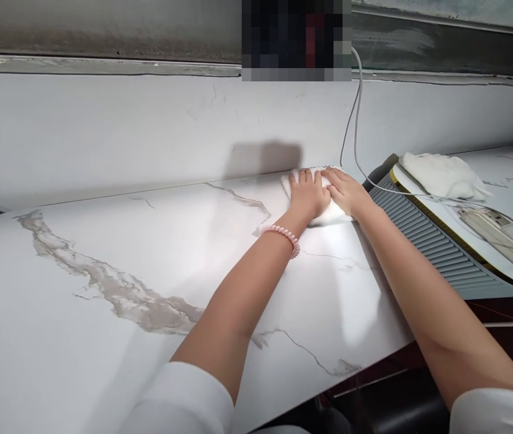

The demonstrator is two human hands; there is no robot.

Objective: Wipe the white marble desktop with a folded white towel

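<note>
A folded white cloth (pixel 327 215) lies on the white marble-patterned table (pixel 170 247), close to its back edge by the wall. My left hand (pixel 307 194) rests on the cloth with its fingers spread and pointing away from me. Just right of it, my right hand (pixel 345 191) lies palm down over the cloth's right part, its fingers stretched out toward my left hand. The two hands almost touch. A pink coiled band (pixel 283 236) circles my left wrist. The cloth is partly hidden beneath both hands.
A second white cloth (pixel 443 175) lies on a round-cornered white top with ribbed grey sides (pixel 423 241) at the right. A power strip (pixel 504 238) sits on that top. A thin grey cable (pixel 358 120) hangs down the wall (pixel 125 132) and runs right. Something dark stands below the table's front edge.
</note>
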